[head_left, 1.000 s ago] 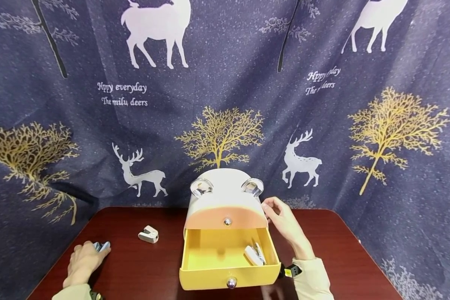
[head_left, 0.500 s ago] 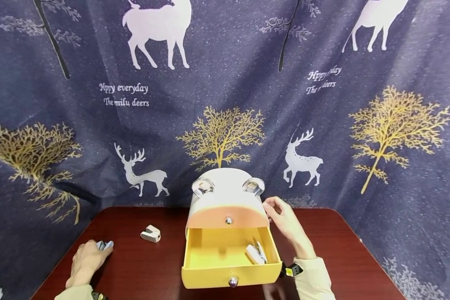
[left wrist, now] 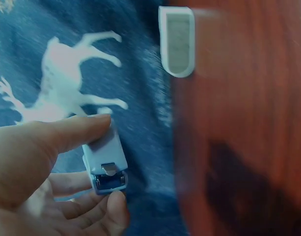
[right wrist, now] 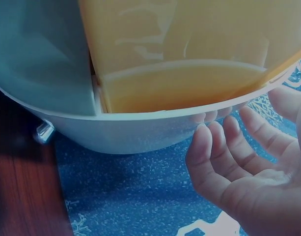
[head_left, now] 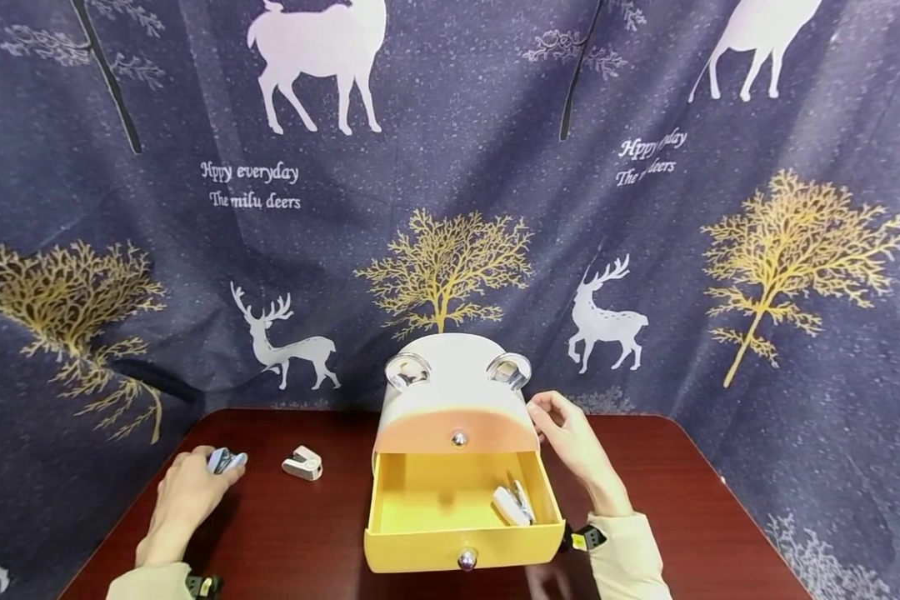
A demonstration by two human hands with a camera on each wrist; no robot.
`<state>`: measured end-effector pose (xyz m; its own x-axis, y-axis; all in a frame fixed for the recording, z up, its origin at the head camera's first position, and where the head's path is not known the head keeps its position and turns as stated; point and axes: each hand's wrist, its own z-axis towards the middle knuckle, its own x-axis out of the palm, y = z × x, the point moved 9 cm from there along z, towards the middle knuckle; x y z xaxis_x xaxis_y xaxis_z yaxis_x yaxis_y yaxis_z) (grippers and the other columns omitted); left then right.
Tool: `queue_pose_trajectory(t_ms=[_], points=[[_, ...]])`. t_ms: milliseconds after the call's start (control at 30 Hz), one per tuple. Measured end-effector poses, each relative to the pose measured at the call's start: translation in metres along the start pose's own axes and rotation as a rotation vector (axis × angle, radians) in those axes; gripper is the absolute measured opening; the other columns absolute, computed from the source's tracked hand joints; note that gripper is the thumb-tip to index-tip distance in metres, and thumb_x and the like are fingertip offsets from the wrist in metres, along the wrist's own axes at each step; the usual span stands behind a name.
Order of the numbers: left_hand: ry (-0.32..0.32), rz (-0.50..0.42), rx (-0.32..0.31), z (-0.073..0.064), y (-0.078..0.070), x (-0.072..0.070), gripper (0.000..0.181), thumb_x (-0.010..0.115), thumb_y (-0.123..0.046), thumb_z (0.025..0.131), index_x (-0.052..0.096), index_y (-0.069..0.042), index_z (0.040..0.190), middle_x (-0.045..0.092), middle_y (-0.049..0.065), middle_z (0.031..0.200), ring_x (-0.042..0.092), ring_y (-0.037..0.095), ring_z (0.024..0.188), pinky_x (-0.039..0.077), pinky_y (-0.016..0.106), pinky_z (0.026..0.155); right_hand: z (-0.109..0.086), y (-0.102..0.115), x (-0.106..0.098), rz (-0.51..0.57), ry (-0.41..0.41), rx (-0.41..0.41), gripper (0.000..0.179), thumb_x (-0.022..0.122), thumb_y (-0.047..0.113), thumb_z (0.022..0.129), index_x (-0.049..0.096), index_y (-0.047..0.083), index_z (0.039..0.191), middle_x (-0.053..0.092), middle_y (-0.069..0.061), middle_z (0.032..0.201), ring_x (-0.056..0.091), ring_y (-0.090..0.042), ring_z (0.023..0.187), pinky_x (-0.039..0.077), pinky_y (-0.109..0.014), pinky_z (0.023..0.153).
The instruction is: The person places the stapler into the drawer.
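In the left wrist view my left hand (left wrist: 32,167) pinches a small light-blue stapler (left wrist: 107,155) between thumb and fingers. The head view shows that left hand (head_left: 187,496) raised over the table's left side, with the stapler (head_left: 225,461) at its fingertips. To its right lies a small white stapler (head_left: 302,463). My right hand (head_left: 570,442) is at the right side of a white drawer box (head_left: 453,375). In the right wrist view its loosely bent fingers (right wrist: 199,147) touch or nearly touch the box wall (right wrist: 135,132). The yellow lower drawer (head_left: 420,550) is pulled out.
A white stapler-like item (head_left: 512,505) lies at the right inside the drawer. The box has an orange upper drawer (head_left: 453,435) with a round knob and two shiny eye-like mirrors. A dark red table (head_left: 322,550) bears everything; a deer-patterned cloth (head_left: 457,167) hangs behind.
My left hand has moved right and farther back with the blue stapler, closer to the white one. My right hand stays beside the box.
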<state>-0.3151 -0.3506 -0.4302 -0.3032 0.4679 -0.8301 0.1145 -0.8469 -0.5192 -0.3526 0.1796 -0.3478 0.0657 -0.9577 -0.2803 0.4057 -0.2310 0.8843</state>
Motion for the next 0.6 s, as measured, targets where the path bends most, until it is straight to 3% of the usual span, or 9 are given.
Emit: queue_pose_trajectory(t_ms=[400,600], points=[[-0.073,-0.03,0.141,-0.014,-0.071,-0.024,0.064,0.075,-0.029,0.084,0.051,0.014,0.124,0.053,0.036,0.11,0.055,0.045,0.09,0.041,0.058,0.074,-0.001,0.001,-0.001,-0.02,-0.008,0.004,0.015,0.055,0.005,0.099,0.059,-0.007,0.108,0.058,-0.011,0.088,0.058,-0.015,0.071,0.053,-0.038,0.068],[-0.093,-0.036,0.181,-0.023,-0.093,-0.033,0.063,0.077,-0.031,0.082,0.053,0.01,0.124,0.055,0.031,0.106,0.056,0.04,0.086,0.043,0.054,0.071,0.0,0.002,-0.001,-0.027,-0.003,0.0,0.017,0.055,0.005,0.099,0.058,-0.009,0.109,0.058,-0.011,0.088,0.058,-0.015,0.071,0.052,-0.03,0.066]])
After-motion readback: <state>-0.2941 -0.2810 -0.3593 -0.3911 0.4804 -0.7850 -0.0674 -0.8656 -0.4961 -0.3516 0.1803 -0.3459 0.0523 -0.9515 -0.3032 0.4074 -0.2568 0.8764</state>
